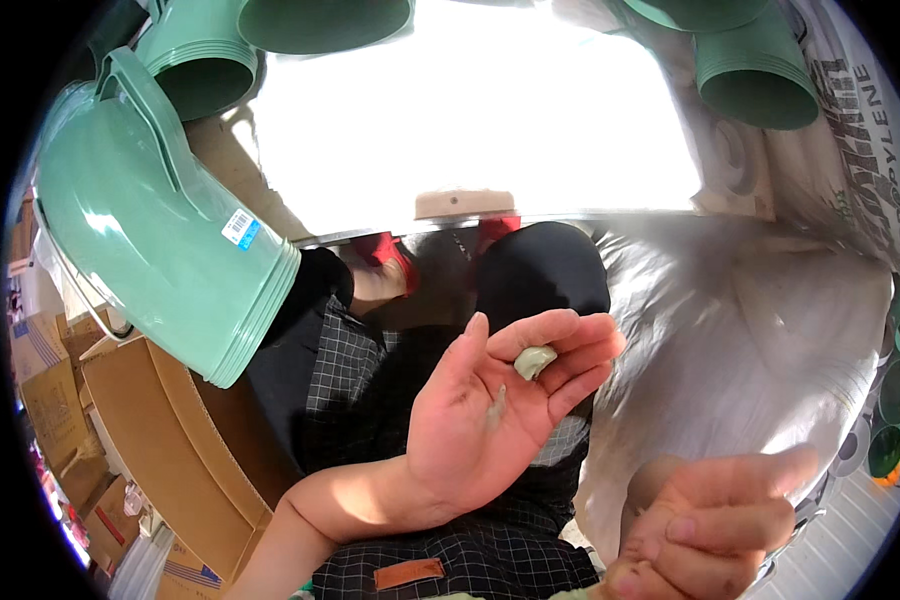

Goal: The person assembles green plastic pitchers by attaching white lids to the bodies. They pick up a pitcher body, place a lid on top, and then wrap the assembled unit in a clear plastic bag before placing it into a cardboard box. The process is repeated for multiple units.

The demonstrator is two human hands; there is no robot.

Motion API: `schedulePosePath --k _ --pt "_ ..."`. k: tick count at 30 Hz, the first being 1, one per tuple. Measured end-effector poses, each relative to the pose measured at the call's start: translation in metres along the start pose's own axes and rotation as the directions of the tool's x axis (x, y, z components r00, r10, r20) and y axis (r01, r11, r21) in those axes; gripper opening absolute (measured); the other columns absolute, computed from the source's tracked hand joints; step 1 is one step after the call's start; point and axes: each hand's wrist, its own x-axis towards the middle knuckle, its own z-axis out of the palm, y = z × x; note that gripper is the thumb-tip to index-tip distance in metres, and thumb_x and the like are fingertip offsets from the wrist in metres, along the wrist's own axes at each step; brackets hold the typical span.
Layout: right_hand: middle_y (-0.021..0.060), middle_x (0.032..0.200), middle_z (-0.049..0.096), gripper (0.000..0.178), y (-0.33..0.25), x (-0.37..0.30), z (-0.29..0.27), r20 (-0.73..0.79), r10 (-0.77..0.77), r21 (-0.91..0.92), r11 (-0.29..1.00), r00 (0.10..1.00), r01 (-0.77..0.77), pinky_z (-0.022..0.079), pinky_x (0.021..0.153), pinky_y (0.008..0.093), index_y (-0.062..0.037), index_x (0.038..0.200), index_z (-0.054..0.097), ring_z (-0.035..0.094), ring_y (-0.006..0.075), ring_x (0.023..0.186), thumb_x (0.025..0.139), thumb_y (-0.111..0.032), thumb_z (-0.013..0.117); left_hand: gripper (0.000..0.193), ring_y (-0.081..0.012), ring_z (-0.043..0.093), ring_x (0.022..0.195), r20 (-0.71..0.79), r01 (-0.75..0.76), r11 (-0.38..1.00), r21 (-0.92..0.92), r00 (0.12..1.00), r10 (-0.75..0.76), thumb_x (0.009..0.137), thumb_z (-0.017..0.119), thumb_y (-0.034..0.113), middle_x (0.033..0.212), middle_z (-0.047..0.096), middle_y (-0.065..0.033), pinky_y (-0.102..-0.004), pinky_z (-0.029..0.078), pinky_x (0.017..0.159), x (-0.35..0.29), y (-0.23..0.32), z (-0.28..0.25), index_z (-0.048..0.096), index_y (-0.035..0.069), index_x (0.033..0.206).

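My left hand (485, 410) is held palm up over my lap, fingers lightly bent. A small, pale green lump (535, 362) rests on its fingers, and a thin pale shred (497, 405) lies on the palm. At the lower right, my right hand (715, 525) is raised apart from it, slightly blurred. Most of its fingers are curled in and one points outward; what they hold, if anything, is hidden. A big green plastic jug (150, 220) with a handle, a ridged open end and a sticker lies tilted to the left.
More green jugs stand at the far left (205, 75) and far right (755, 85). A glaring white surface (470, 120) lies ahead. An open cardboard box (170, 440) is at my left. A whitish sack (730, 340) lies to the right, with a printed sack (860, 150) beyond.
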Motion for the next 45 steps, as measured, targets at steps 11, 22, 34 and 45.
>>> schedulePosePath --k 11,22,34,45 --pt "-0.0046 0.081 0.056 0.007 -0.012 0.005 -0.017 0.197 0.106 -0.007 0.994 0.975 -0.107 0.039 0.099 0.0466 -0.018 0.085 0.07 0.058 0.0126 0.076 0.08 -0.024 0.071 0.067 -0.036 0.042 0.141 0.046 -0.018 0.999 0.026 0.999 0.017 0.106 0.031 0.054 0.148 0.05 -0.0201 -0.0477 0.026 0.122 -0.009 -0.003 -0.005 0.053 0.002 0.142" --pt "0.0025 0.069 0.055 0.013 0.089 -0.097 0.013 -0.198 0.472 -0.388 0.767 0.859 -0.511 0.044 0.082 0.0371 -0.0087 0.082 0.069 0.056 0.0225 0.069 0.074 -0.002 0.078 0.059 -0.0381 0.044 0.138 -0.198 -0.023 0.997 0.077 0.979 0.038 0.107 0.035 0.046 0.144 0.052 -0.023 -0.0497 0.03 0.12 -0.02 -0.004 -0.025 0.056 -0.002 0.133" --pt "0.0045 0.084 0.068 0.013 0.244 -0.156 0.004 -0.353 0.554 -0.706 0.372 0.754 -0.603 0.045 0.082 0.0427 -0.0124 0.087 0.071 0.063 0.0282 0.083 0.077 -0.019 0.076 0.059 -0.0388 0.044 0.138 -0.166 0.003 0.982 0.191 0.986 0.03 0.107 0.034 0.046 0.146 0.05 -0.0231 -0.0505 0.033 0.119 -0.013 -0.014 -0.013 0.054 -0.002 0.135" --pt "0.003 0.091 0.063 0.032 0.152 -0.155 0.027 -0.375 0.64 -0.438 0.515 0.671 -0.737 0.043 0.082 0.0377 -0.0113 0.113 0.067 0.059 0.023 0.088 0.082 -0.016 0.075 0.075 -0.0353 0.037 0.144 0.035 0.017 0.934 0.357 0.999 -0.031 0.106 0.024 0.057 0.156 0.04 -0.0213 -0.0464 0.027 0.121 -0.025 -0.004 0.024 0.038 -0.001 0.15"
